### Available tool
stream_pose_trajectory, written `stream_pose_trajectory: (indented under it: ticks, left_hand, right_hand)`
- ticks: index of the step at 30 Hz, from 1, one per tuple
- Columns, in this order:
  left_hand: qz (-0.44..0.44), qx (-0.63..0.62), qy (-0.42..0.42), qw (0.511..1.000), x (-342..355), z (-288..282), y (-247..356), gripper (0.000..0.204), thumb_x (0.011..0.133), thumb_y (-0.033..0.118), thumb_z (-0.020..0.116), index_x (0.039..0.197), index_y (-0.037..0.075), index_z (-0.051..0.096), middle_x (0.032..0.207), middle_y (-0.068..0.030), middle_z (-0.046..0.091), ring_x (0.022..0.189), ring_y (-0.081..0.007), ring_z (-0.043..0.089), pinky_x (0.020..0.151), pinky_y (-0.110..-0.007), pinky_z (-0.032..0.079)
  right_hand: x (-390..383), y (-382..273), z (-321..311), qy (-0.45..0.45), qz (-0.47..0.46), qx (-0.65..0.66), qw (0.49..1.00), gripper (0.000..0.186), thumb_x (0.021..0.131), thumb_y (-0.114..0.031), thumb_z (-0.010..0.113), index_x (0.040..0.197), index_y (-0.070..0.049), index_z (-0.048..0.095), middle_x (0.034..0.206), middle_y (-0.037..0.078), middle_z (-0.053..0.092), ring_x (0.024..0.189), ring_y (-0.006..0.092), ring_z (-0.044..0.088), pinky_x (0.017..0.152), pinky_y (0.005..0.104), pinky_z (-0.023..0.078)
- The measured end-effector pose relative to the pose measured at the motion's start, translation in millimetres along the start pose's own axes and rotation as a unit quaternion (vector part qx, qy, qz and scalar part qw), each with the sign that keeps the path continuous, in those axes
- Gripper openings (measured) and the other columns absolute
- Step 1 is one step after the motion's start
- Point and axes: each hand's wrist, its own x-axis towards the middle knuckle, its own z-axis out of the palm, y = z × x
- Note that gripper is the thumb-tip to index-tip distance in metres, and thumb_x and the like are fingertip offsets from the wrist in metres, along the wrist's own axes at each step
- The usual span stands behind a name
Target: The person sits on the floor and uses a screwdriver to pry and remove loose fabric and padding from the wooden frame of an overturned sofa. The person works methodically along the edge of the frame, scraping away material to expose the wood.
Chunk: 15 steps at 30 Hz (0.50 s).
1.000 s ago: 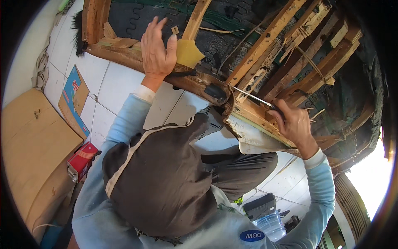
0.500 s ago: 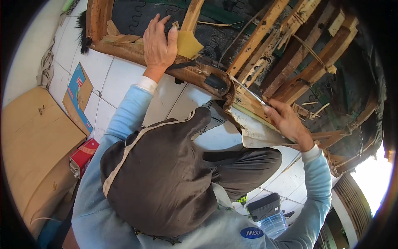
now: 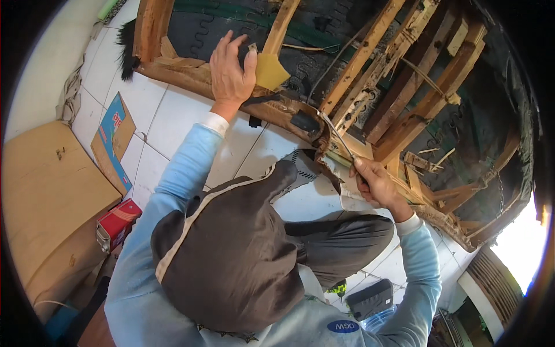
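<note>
An old wooden furniture frame (image 3: 191, 72) with dark webbing and wire springs lies across the top of the view. My left hand (image 3: 234, 72) rests on its near rail, fingers spread, beside a yellow piece of board (image 3: 270, 72). My right hand (image 3: 378, 184) is closed round the handle of a screwdriver-like tool, mostly hidden in the fingers. The tool's thin metal shaft (image 3: 340, 136) slants up and left, its tip at the rail's corner, next to a dark patch (image 3: 304, 121). Torn brown and pale covering (image 3: 351, 188) hangs from the rail below it.
Wooden slats (image 3: 364, 55) cross the frame, with loose splinters at the right. White floor tiles (image 3: 191, 110) lie beneath. At the left are flattened cardboard (image 3: 111, 139), a large tan panel (image 3: 55, 191) and a red tin (image 3: 118, 224). A black case (image 3: 371, 299) sits by my knee.
My right hand has moved left and down, and the shaft points more steeply. My left hand stays on the rail. The whole view has shifted slightly.
</note>
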Motion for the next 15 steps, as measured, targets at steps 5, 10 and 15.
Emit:
stream_pose_trajectory:
  ticks: [5,10,15]
  left_hand:
    - [0.112,-0.104,-0.041,0.987,-14,-31,38,0.040,0.104,0.027,0.070,0.139,0.009,0.071,0.141,-0.0167,0.070,0.134,-0.0387,0.063,0.121,-0.056,0.040]
    - [0.125,-0.151,-0.248,0.949,-36,-32,102,0.033,0.099,0.025,0.078,0.129,0.011,0.076,0.123,-0.0080,0.076,0.118,-0.0306,0.069,0.117,-0.053,0.044]
    - [0.139,-0.170,-0.342,0.914,-25,-19,93,0.019,0.102,0.027,0.078,0.114,0.012,0.078,0.099,-0.0035,0.075,0.102,-0.0270,0.070,0.114,-0.048,0.045]
  right_hand:
    - [-6,-13,16,0.282,-0.218,-0.460,0.814,0.035,0.110,-0.043,0.069,0.108,-0.009,0.068,0.072,0.022,0.070,0.064,0.0464,0.067,0.058,0.0504,0.054]
    - [-22,-23,10,0.287,-0.181,-0.460,0.821,0.035,0.107,-0.042,0.074,0.101,-0.008,0.069,0.073,0.018,0.072,0.070,0.0441,0.074,0.060,0.0509,0.054]
    - [4,-24,61,0.366,-0.221,-0.234,0.873,0.038,0.098,-0.041,0.085,0.107,-0.006,0.072,0.077,0.018,0.076,0.072,0.0376,0.078,0.063,0.0471,0.057]
